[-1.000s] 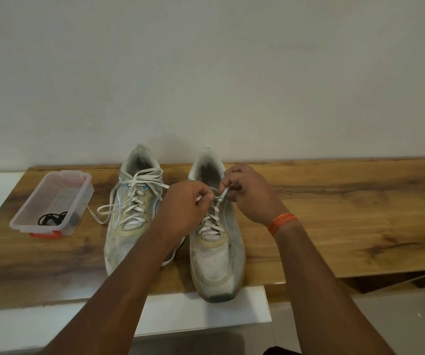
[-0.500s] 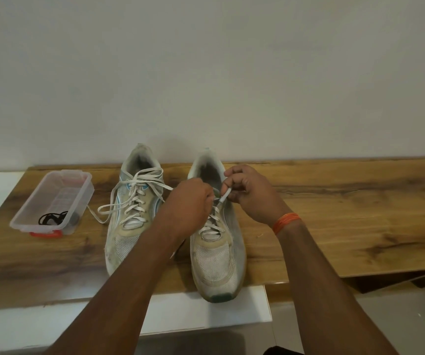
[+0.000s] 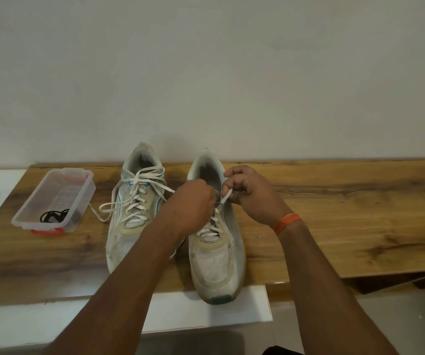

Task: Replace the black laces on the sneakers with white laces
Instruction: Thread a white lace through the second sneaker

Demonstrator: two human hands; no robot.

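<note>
Now the right hand [image 3: 251, 194] pinches a white lace [image 3: 225, 199] end over the right sneaker [image 3: 216, 254], while the left hand [image 3: 189, 206] is curled over the eyelets; whether it grips the lace I cannot tell. Compared with a second ago, the lace end sits lower and the hands closer together. Both pale, worn sneakers stand mid-counter, toes at the front edge; the left sneaker [image 3: 132, 219] is fully laced in white. The wooden counter [image 3: 347, 213] meets a plain wall. Near its left edge, a clear box [image 3: 52, 198] holds black laces [image 3: 54, 216].
</note>
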